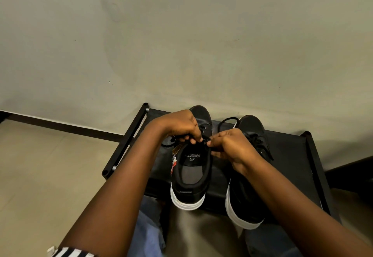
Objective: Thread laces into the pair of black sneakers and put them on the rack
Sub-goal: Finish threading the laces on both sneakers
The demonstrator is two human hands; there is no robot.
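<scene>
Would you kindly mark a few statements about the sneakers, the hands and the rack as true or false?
1. Both sneakers sit on the rack. True.
2. The left hand rests idle on the floor. False: it pinches the black lace at the left sneaker.
3. The right hand works at the left sneaker's eyelets. True.
4. The right sneaker lies upside down. False: it stands upright, white sole down.
5. The sneakers' toes point toward the wall. True.
</scene>
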